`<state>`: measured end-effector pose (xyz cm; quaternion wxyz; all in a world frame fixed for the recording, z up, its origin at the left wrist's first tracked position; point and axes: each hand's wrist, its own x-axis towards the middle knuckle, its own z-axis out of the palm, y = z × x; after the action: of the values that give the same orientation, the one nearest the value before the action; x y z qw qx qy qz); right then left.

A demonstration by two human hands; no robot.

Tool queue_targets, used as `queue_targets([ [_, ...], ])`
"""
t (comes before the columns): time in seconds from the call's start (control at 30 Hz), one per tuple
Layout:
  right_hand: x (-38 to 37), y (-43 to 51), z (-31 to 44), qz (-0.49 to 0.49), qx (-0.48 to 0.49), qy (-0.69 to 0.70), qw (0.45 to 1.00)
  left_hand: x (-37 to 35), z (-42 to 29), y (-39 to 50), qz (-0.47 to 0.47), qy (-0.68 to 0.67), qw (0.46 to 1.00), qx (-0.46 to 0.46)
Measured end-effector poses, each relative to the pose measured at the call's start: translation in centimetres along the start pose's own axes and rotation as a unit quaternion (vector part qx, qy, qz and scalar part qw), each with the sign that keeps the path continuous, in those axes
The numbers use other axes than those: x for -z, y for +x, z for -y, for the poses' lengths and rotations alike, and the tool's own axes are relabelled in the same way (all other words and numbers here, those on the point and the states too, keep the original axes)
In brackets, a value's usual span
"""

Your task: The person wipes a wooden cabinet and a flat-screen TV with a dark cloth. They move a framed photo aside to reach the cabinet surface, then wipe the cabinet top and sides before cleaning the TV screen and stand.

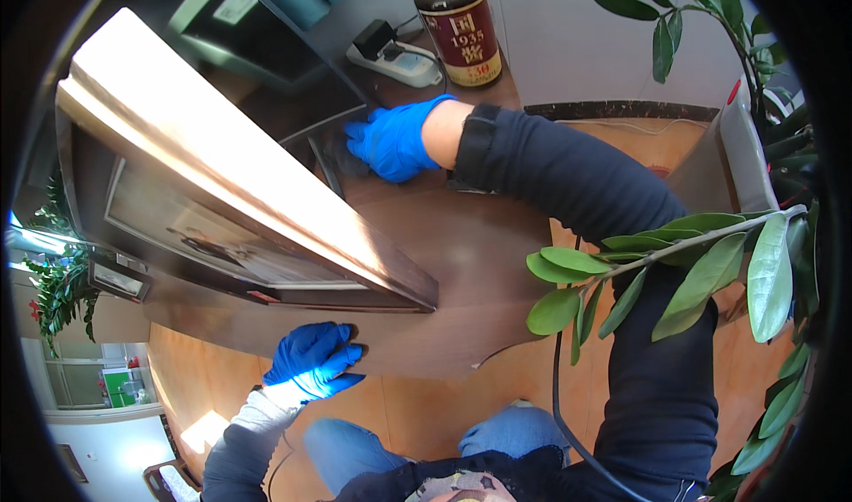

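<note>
My right hand [394, 141], in a blue glove, reaches over the dark brown wooden cabinet top [492, 255] behind a thick framed picture [219, 216]. Its fingers curl down over a dark, blurred patch [343, 156] close to the foot of a black glossy screen [266, 82]. Whether they grip a thing there I cannot tell. My left hand [316, 361], also gloved in blue, rests at the front edge of the cabinet, fingers a little apart and nothing visible in them. The picture stands upright between both hands, sunlight bright along its top edge.
Beyond my right hand are a white power strip [399, 62] with a black adapter [374, 39] and a dark bottle [459, 32] with a printed label. Plant leaves [705, 282] overhang my right arm. A black cable [558, 382] hangs near my leg. A smaller frame [120, 275] stands far left.
</note>
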<state>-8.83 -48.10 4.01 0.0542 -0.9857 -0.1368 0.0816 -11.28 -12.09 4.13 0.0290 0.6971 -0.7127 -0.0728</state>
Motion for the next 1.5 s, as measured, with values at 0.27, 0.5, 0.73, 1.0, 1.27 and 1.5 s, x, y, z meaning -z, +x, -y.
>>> queue_targets([
  [0.27, -0.4, 3.5, -2.1, -0.008, -0.004, 0.079, 0.997, 0.0, -0.2, 0.1, -0.022, 0.017, 1.0, -0.006],
  [0.5, -0.6, 3.4, -1.6, -0.089, -0.084, 0.112, 0.986, 0.7, -0.3, 0.3, -0.008, 0.028, 1.0, -0.007],
  [0.73, 0.6, -0.7, -0.3, 0.008, -0.1, 0.088, 0.991, 0.6, -0.1, 0.3, -0.013, 0.027, 0.999, -0.019],
  [1.0, -2.8, -7.7, 2.0, -0.219, 0.039, 0.019, 0.975, 0.1, 0.2, 0.0, -0.022, 0.022, 0.999, -0.02],
  [1.27, -1.1, -14.2, 1.9, -0.163, -0.05, 0.02, 0.985, 0.2, 0.2, 0.1, -0.021, 0.02, 0.999, -0.017],
  [1.5, -1.0, -12.4, -0.2, -0.163, -0.111, 0.077, 0.977, 0.2, -0.1, 0.5, -0.007, 0.025, 1.0, -0.01],
])
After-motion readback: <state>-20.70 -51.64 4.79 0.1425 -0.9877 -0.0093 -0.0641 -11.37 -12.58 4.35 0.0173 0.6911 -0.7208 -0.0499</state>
